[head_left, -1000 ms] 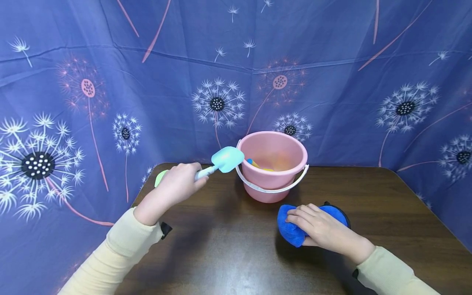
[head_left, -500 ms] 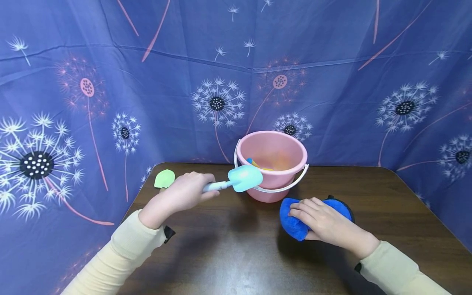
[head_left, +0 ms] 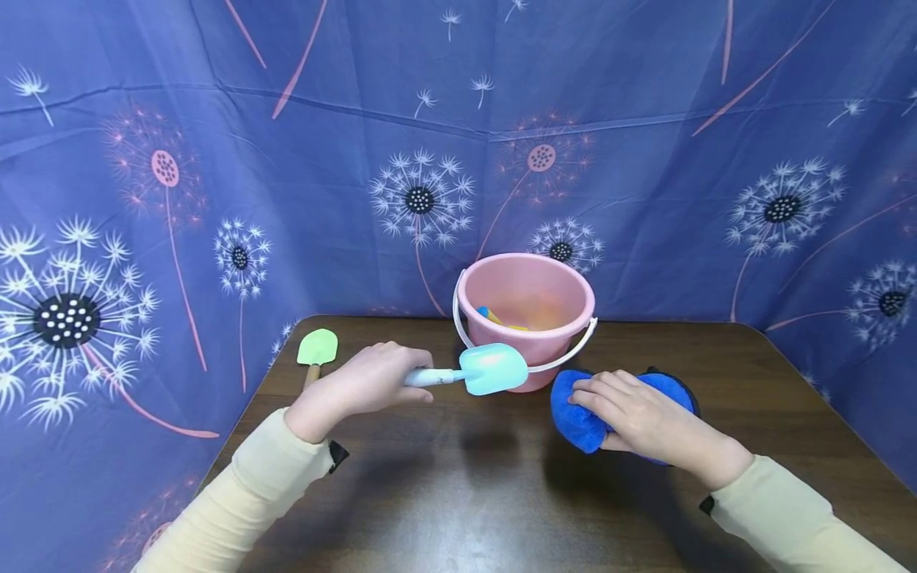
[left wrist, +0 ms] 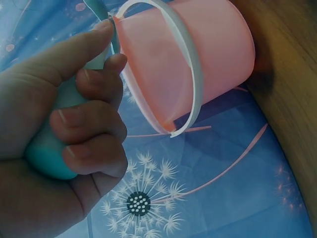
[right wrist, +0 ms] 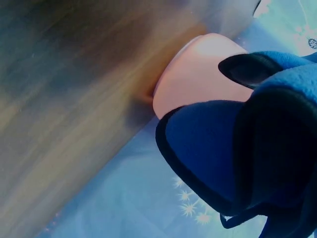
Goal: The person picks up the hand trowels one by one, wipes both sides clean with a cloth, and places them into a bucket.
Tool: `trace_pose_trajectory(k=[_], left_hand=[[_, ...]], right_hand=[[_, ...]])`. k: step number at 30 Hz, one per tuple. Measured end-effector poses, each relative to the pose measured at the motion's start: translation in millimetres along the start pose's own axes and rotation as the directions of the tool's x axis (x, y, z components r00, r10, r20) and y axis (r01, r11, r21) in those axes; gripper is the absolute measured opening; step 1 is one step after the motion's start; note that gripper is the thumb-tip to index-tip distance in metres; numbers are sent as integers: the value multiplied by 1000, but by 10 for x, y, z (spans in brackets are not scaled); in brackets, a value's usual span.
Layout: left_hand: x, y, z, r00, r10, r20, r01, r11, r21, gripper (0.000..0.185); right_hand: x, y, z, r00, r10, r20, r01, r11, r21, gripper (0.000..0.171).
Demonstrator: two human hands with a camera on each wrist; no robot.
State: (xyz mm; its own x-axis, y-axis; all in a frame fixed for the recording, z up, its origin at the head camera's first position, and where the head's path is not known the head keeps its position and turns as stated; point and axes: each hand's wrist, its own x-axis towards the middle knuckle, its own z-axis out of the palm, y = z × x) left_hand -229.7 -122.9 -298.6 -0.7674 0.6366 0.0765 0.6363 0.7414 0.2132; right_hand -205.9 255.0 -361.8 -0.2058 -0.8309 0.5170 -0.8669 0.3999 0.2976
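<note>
My left hand grips the pale handle of a light blue garden trowel; in the left wrist view the curled fingers wrap the white and teal handle. Its blade is held out level, in front of the lower side of a pink bucket in the head view. A bunched blue cloth with black edging is in my right hand, which holds it above the table to the bucket's front right. The right wrist view shows the folded cloth covering part of the bucket; the hand is hidden there.
Yellow and blue items lie inside the bucket, only partly seen. Its white handle hangs down at the front. A green-bladed trowel with a wooden handle lies at the table's back left. A blue dandelion-print curtain hangs behind the dark wooden table.
The left hand has moved right and toward me with the trowel, uncovering the green trowel. The right hand has shifted slightly right and away with the cloth.
</note>
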Motion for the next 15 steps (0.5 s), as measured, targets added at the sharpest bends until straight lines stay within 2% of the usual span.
trace_pose_trajectory(k=[15], left_hand=[[170, 23, 174, 996, 83, 42, -82, 996, -20, 18]], right_hand=[[107, 107, -221, 1000, -16, 4, 16, 997, -69, 49]])
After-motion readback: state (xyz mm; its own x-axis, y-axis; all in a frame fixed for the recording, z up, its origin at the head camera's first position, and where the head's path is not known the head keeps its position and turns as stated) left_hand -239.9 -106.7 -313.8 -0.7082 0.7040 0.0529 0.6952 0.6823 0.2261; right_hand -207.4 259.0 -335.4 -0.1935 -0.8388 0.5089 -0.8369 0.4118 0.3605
